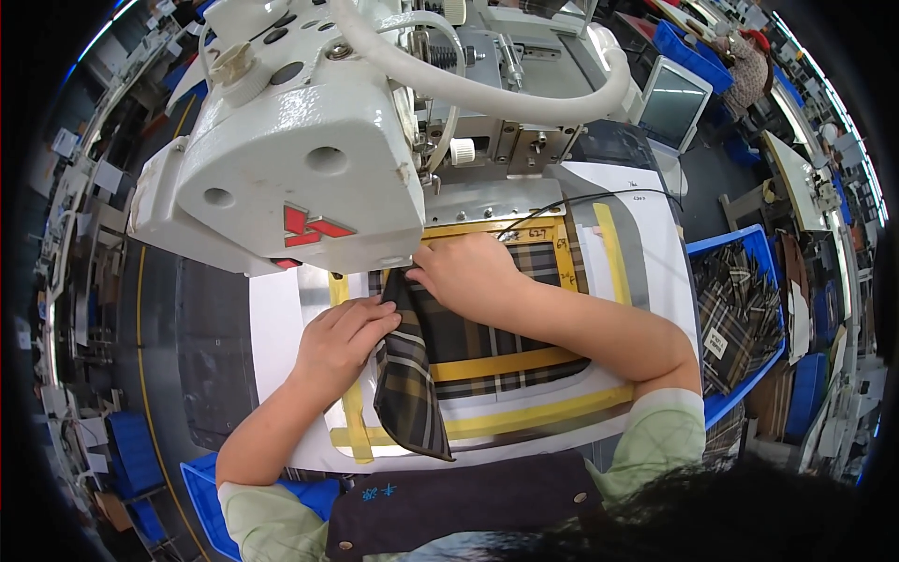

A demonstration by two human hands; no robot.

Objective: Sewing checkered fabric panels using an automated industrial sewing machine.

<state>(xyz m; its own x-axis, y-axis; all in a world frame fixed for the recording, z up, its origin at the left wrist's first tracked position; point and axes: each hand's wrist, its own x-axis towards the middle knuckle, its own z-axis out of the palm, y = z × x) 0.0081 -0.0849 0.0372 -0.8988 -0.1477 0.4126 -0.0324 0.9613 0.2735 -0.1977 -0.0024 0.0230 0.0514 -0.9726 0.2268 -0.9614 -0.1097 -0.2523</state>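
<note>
A dark plaid fabric piece (407,398) hangs in a folded flap over the left part of a yellow-edged frame (506,363). More plaid cloth (487,332) lies flat inside that frame. My left hand (342,342) has its fingers closed on the upper left edge of the flap. Just beyond it, my right hand (473,276) pinches the flap's top end, its forearm crossing the cloth from the right. Both sets of fingertips are close under the white sewing machine head (309,169), which hides the needle area.
White sheeting (670,272) with yellow tape strips (613,253) surrounds the frame. A thin black cable (599,195) runs over the plate. Blue bins stand at the right (735,398), holding plaid pieces, and at lower left (201,496). A screen (672,103) and another person (749,70) are farther off.
</note>
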